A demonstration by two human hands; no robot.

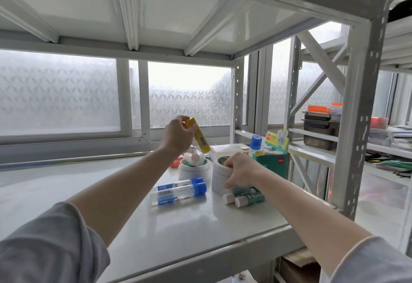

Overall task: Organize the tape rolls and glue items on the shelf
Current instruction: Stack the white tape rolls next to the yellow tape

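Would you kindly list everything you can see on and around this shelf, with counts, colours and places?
yellow glue tube: one, yellow, held up above the shelf by the left hand
left tape stack: one, white rolls, mid shelf, small tubes standing in its core
right tape stack: one, white rolls, gripped by the right hand
liquid glue bottles: two, clear with blue caps, lying in front of the left stack
glue sticks: two, green with white caps, lying in front of the right stack
green box: one, green, right rear of shelf
blue-capped bottle: one, upright behind the green box
shelf: one, white surface
storage bins: stacked, dark with orange lids, neighbouring rack
left hand: one
right hand: one
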